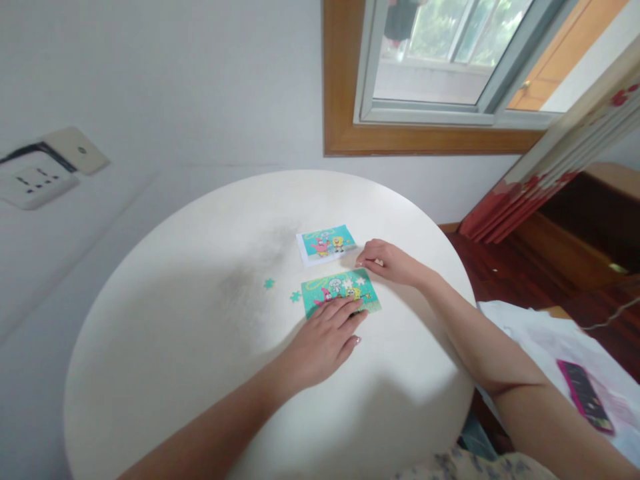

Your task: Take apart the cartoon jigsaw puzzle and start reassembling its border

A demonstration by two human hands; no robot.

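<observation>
A nearly filled cartoon jigsaw puzzle [313, 287] lies flat on the white round table [175, 320]. Two white piece-shaped gaps show in its upper right part. My left hand [327, 337] rests on the puzzle's lower part, fingers stretched out, hiding some of the picture. Just beyond the puzzle's upper right corner, my right hand [383, 260] is closed with the fingertips pinched low over the table. What it may hold is too small to make out. Two loose teal puzzle pieces, one farther left [269, 283] and one near the puzzle's edge [295, 296], lie on the tabletop.
Behind the puzzle lies a picture card [325, 243] with the same cartoon scene and a white border. A phone in a pink case [585, 397] lies on a white cloth [520, 327] at right. A wall socket [37, 179] is at left, a window [440, 60] behind.
</observation>
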